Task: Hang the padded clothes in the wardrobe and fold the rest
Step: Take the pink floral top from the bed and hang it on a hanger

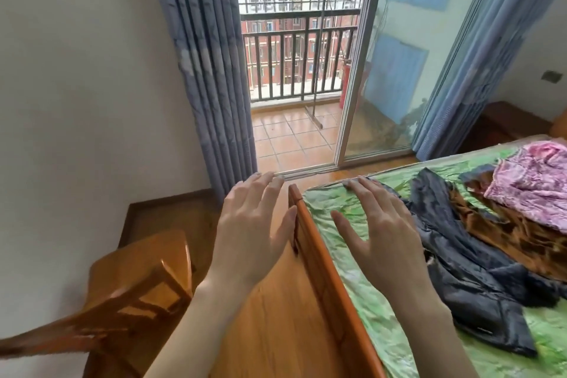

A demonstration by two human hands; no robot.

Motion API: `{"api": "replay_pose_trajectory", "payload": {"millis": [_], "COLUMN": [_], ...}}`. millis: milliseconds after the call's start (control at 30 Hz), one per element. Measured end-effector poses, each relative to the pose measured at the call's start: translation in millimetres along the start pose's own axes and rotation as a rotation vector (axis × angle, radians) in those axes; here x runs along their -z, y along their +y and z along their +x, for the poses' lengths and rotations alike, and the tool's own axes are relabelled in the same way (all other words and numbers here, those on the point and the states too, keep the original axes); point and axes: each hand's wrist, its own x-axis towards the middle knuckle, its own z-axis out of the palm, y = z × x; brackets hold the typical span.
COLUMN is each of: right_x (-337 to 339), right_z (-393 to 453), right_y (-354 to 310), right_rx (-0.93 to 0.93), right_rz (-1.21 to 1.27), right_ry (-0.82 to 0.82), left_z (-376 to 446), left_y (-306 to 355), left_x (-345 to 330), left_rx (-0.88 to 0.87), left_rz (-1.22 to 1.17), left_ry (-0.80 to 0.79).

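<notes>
Both hands are raised in front of me, palms down, fingers spread, holding nothing. My left hand point(256, 224) hovers over the wooden floor beside the bed's footboard point(325, 258). My right hand point(379, 230) hovers over the green sheet point(362, 304) near the bed's corner. A dark navy padded garment point(466, 279) lies crumpled on the bed just right of my right hand. Beyond it lie a brown patterned garment point(506, 233) and a pink floral one point(534, 187). No wardrobe is in view.
A wooden chair point(135, 291) stands at lower left by the white wall. Ahead, a sliding glass door point(389, 70) stands open onto a tiled balcony with railings, framed by blue curtains point(208, 70). A dark wooden nightstand point(506, 126) sits at far right.
</notes>
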Motion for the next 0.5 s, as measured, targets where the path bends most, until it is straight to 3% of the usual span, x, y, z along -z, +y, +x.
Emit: {"api": "replay_pose_trajectory", "payload": {"millis": [500], "right_x": [-118.5], "right_z": [200.7], "right_y": [12.0], "right_rx": [-0.080], "right_rz": [-0.042], "right_ry": [0.051], "left_z": [183.4], "left_y": [-109.5], "left_x": [-126.2], "left_rx": [-0.059], "left_rz": [-0.042], "left_ry": [-0.083]}}
